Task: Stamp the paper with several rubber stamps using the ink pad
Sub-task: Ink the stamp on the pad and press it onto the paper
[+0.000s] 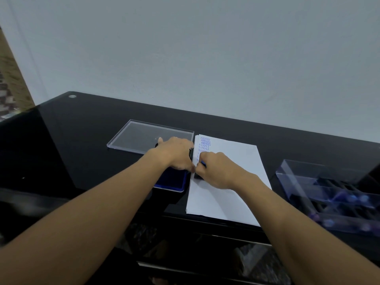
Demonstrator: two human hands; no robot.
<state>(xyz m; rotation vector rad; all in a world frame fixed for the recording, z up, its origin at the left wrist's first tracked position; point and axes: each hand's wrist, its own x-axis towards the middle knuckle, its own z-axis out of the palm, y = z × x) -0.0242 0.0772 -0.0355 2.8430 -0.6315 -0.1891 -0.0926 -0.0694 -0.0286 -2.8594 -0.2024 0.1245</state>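
We press a stamp (198, 176) at the left edge of the paper (236, 192), right hand (218, 171) clamped round it, left hand (176, 153) flat, fingers together, just left; next, lift cleanly.

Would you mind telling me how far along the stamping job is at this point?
Done: the paper carries blue AMENDED and SAMPLE prints down its left edge. In hand: the right hand presses a stamp on the sheet, with the left hand over the ink pad. Left: more stamps seemingly wait in the clear box.
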